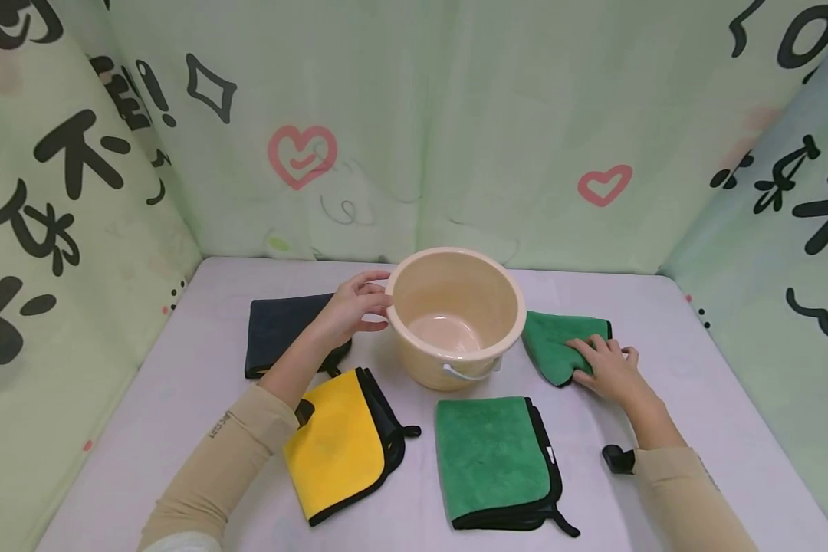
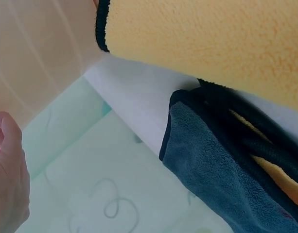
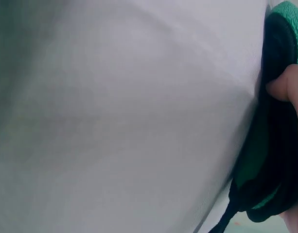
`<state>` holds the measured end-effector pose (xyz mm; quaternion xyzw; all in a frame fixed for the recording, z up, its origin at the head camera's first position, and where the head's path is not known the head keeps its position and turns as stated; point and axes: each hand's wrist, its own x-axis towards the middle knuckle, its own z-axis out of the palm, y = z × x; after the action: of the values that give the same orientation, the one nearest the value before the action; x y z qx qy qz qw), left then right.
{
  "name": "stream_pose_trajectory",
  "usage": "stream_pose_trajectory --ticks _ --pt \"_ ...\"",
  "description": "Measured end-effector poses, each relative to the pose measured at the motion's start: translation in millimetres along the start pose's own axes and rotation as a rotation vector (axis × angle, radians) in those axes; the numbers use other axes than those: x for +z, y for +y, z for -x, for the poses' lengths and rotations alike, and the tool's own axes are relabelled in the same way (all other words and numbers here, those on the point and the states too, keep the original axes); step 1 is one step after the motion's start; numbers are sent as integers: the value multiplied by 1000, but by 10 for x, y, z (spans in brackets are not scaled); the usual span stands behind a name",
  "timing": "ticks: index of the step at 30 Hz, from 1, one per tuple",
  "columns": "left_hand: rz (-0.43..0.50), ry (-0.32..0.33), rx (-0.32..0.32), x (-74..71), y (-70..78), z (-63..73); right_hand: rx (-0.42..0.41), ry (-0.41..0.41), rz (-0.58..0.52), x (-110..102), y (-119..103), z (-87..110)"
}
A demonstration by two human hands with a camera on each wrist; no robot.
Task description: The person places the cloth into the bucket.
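A beige bucket (image 1: 448, 368) with a thin white handle stands upright at the back middle of the table. At its left rim my left hand (image 1: 357, 307) rests its spread fingers, which are not curled round anything; in the left wrist view only part of that hand (image 2: 10, 170) shows, at the left edge. To the right of the bucket my right hand (image 1: 609, 369) grips the near right edge of a folded green towel (image 1: 552, 345). The right wrist view has the thumb (image 3: 287, 90) pressing on the towel's black border (image 3: 280, 53).
In front of the bucket lie a folded yellow towel (image 1: 338, 445) and a second folded green towel (image 1: 493, 460), both black-edged with loops. A dark blue towel (image 1: 279, 330) lies behind my left forearm. Printed curtains (image 1: 455, 138) enclose the table (image 1: 662, 330) at the back and sides.
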<state>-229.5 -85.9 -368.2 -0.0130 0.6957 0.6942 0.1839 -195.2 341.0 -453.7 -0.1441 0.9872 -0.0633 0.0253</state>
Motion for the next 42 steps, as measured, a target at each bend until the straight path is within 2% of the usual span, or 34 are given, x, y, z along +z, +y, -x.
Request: stream_pose_trajectory --ticks 6,12,18,24,30,34,38,42 --pt "29 -1 -45 -8 35 -8 6 -6 -21 -13 -3 -27" --pt "25 7 -78 5 69 -10 28 30 -30 -126 -25 -23" --pt "20 11 -96 7 89 -21 29 118 -29 -397 -66 -68" --pt "21 12 -103 1 100 -39 0 226 -27 -803 -222 -160" --pt "25 12 -106 0 102 -38 -72 347 -18 -1172 -478 -241" --pt "26 16 -107 -3 102 -35 -135 379 3 -1341 -688 -299" --pt "24 19 -106 -3 101 -36 -199 378 41 -1419 -902 -373" --pt "25 22 -108 -2 101 -35 -287 405 83 -1388 -1079 -466"
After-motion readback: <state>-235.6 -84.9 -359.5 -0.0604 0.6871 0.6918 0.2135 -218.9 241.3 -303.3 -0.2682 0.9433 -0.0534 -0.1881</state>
